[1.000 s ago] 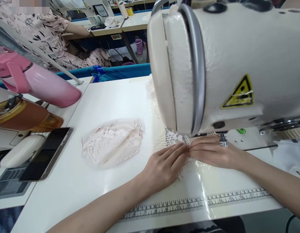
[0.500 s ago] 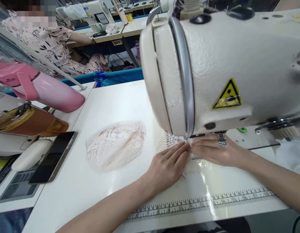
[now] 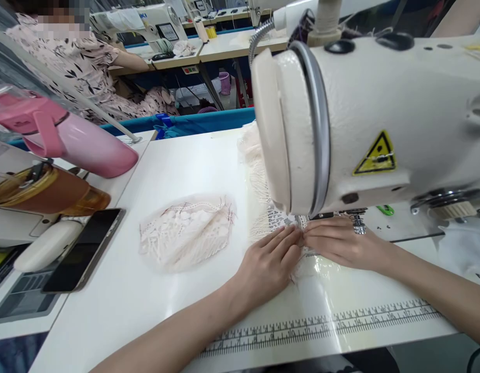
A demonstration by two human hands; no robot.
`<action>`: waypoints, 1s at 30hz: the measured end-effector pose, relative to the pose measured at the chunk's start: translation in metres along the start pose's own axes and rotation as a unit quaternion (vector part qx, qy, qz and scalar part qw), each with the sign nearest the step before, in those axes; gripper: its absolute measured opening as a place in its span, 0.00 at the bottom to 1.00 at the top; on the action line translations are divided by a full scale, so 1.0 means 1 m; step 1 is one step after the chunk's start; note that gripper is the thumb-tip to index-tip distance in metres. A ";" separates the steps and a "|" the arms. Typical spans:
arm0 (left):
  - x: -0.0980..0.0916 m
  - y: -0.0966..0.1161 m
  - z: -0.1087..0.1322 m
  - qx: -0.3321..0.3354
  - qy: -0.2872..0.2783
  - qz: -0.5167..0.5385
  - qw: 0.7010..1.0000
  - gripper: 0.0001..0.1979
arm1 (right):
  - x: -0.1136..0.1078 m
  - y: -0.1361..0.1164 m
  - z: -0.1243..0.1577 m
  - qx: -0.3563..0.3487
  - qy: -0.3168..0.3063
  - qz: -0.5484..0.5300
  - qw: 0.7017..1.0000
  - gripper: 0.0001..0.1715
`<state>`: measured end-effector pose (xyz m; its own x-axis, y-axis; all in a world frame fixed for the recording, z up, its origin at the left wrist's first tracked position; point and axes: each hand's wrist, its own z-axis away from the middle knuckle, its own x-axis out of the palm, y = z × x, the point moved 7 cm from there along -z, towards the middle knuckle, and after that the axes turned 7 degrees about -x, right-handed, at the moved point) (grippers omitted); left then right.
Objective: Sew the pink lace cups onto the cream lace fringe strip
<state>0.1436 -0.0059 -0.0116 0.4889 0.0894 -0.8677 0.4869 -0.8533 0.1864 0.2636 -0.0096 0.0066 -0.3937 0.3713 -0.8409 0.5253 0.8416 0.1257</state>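
Note:
My left hand lies flat with fingers stretched out, pressing a strip of cream lace against the white table. My right hand lies flat opposite it, fingertips almost touching the left ones, also pressing the lace just in front of the needle area. The needle itself is hidden under the head of the cream sewing machine, which fills the upper right. The lace runs back behind the machine head. A separate pile of pale lace pieces rests on the table to the left of my hands.
A pink flask, an amber bottle, a dark phone and a white case sit at the left. A printed ruler runs along the table's front edge. A person in a patterned top sits at another station behind.
My hands have stayed pressed on the lace at the needle. Only the camera shifted slightly, so the machine head and table appear a little displaced.

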 end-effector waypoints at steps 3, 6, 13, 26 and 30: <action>0.000 -0.005 0.001 -0.018 -0.007 0.007 1.000 0.13 | 0.016 -0.001 0.003 0.018 -0.040 -0.043 0.998 0.10; 0.000 -0.011 0.001 -0.042 -0.007 0.011 0.999 0.15 | 0.024 -0.004 0.003 0.014 -0.053 -0.060 0.997 0.12; 0.000 -0.020 0.000 -0.066 0.006 -0.005 0.998 0.12 | 0.030 -0.005 -0.002 0.008 -0.039 -0.060 0.997 0.13; 0.002 -0.021 -0.005 -0.075 -0.001 -0.038 0.996 0.09 | 0.033 0.001 0.008 0.040 -0.046 -0.023 0.998 0.15; 0.001 -0.021 -0.007 -0.080 -0.003 -0.040 0.996 0.12 | 0.036 0.003 0.011 0.054 -0.057 -0.034 0.996 0.16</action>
<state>0.1391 0.0160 -0.0136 0.4390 0.1509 -0.8857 0.6343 -0.7502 0.1866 0.2595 0.0016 -0.0291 -0.3471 0.2623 -0.9004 0.5803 0.8143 0.0135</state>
